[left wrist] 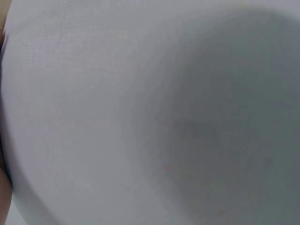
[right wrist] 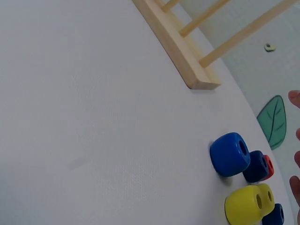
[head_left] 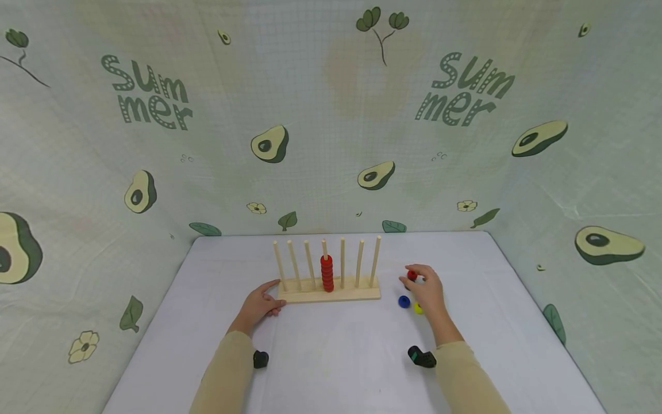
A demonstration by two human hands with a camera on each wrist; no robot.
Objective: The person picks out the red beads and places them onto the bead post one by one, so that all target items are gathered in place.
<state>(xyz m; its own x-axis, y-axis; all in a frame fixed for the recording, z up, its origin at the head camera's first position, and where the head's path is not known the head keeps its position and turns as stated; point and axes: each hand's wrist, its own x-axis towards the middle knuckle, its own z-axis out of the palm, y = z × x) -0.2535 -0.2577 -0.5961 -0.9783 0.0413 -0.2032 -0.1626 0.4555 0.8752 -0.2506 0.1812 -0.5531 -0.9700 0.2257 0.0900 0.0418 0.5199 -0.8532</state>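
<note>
A pale wooden stand [head_left: 331,296] with several upright pegs stands on the table, and a stack of red beads [head_left: 327,273] fills one middle peg. My left hand [head_left: 257,307] grips the stand's left end, index finger at the back corner and thumb at the front. Over the loose beads at the right is my right hand [head_left: 428,290], thumb and index finger parted around a red bead [head_left: 412,275]. In the right wrist view the fingertips [right wrist: 294,98] show at the edge, apart from the red bead [right wrist: 269,167], which sits behind a dark blue one [right wrist: 256,167].
A blue bead [right wrist: 229,154] and yellow beads [right wrist: 243,206] lie near the right hand, with another dark blue bead [right wrist: 274,215] beyond. Black wrist devices [head_left: 421,357] hang by both forearms. A printed cloth [head_left: 331,115] rises behind the white table [head_left: 331,368].
</note>
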